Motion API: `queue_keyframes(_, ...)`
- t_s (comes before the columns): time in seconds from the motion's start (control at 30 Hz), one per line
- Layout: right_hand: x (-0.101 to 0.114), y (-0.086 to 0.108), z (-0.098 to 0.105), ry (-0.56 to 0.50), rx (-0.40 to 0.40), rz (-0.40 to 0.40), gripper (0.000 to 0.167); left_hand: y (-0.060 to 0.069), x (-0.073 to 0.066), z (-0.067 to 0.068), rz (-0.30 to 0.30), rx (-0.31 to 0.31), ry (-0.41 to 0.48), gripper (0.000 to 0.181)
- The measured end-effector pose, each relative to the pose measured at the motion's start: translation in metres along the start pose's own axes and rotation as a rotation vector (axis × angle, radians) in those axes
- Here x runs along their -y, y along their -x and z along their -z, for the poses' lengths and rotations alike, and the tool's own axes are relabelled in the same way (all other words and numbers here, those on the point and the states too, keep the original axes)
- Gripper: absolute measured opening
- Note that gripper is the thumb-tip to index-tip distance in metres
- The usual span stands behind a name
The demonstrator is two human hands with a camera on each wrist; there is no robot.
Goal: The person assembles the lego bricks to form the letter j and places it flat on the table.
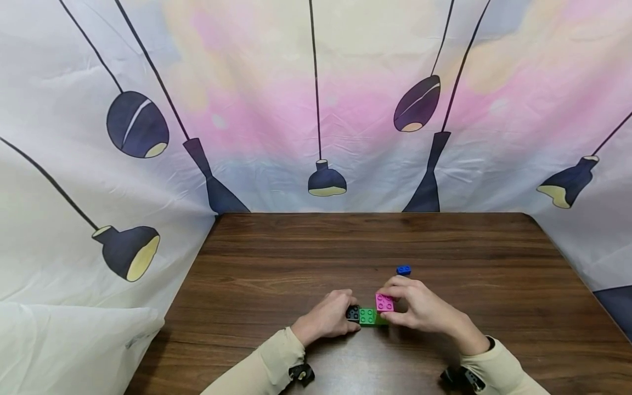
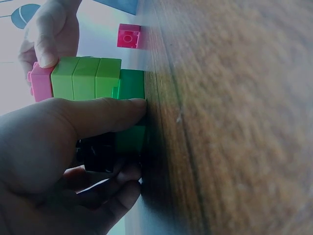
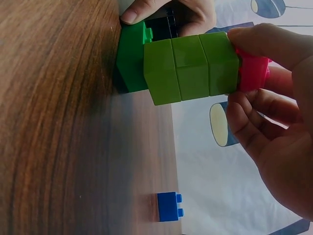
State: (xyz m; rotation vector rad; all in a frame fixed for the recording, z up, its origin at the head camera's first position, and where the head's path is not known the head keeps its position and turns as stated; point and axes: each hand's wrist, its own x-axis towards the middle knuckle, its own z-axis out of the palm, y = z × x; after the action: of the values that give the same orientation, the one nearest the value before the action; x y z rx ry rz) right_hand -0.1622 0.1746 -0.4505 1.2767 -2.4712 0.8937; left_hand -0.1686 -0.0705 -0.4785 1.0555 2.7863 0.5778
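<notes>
Head view: I see left hand (image 1: 327, 315) gripping black plastic brick (image 1: 353, 314), right hand (image 1: 419, 308) pinching square pink brick (image 1: 384, 303) atop built lime-green stack (image 3: 191, 68), blue brick (image 1: 403, 270) unjoined.

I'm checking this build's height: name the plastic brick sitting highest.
The pink, square-topped plastic brick, pinched by the right hand atop the light green plastic column; every other brick, including the loose blue plastic brick, sits lower.

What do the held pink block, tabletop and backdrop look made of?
Pink block: likely hard plastic, lightly glossy, with crisp edges and molded studs. Tabletop: wood or wood-look laminate with a slight sheen; the grain alone doesn't settle it. Backdrop: probably matte printed fabric, given its folds and creases.
</notes>
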Motion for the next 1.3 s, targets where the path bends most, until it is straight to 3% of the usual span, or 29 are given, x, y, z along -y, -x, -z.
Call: queue_keyframes(1.3,-0.003,0.0017,-0.0047,-0.029,0.013,-0.027,0.025,-0.0002,0.001,0.0004,0.007,0.007,-0.005,0.025)
